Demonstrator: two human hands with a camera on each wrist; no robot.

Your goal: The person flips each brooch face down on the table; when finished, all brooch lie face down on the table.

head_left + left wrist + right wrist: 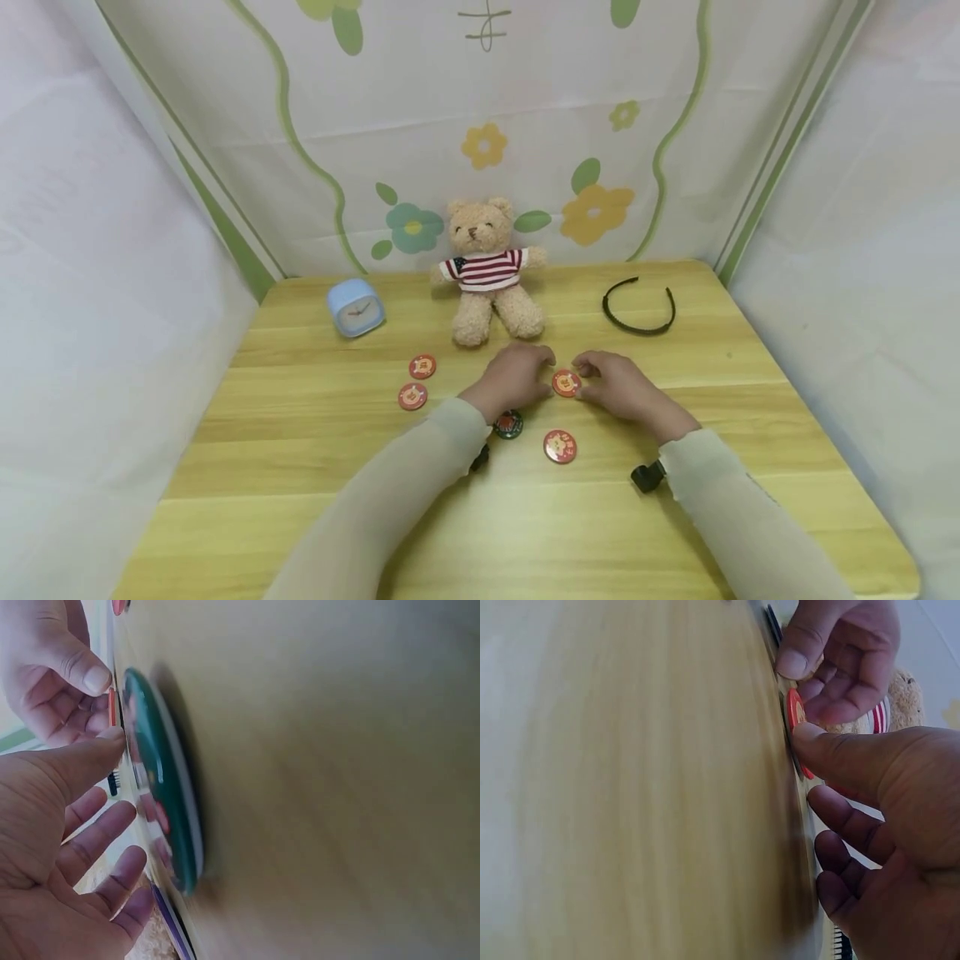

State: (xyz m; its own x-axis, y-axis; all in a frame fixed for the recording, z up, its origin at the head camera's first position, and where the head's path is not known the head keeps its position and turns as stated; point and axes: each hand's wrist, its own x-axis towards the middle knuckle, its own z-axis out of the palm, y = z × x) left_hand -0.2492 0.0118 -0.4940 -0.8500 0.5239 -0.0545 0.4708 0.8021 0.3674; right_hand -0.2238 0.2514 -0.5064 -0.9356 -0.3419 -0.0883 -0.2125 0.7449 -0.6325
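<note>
A round red badge [566, 382] lies on the wooden table between the two hands. My right hand [618, 385] touches its edge with the thumb, as the right wrist view shows, while the other fingers curve loosely beside it. On the badge's left side is my left hand [519, 379], its thumb and fingers spread apart with nothing held. Partly under the left wrist in the head view lies a dark green badge [508, 425], which looms large in the left wrist view. A red badge with a yellow figure [560, 447] is nearer the front.
Two red badges, one farther back [422, 366] and one nearer [412, 396], lie left of the hands. Along the back stand a blue clock [356, 308] and a teddy bear [483, 271] in a striped shirt. A black headband [639, 330] lies at the back right.
</note>
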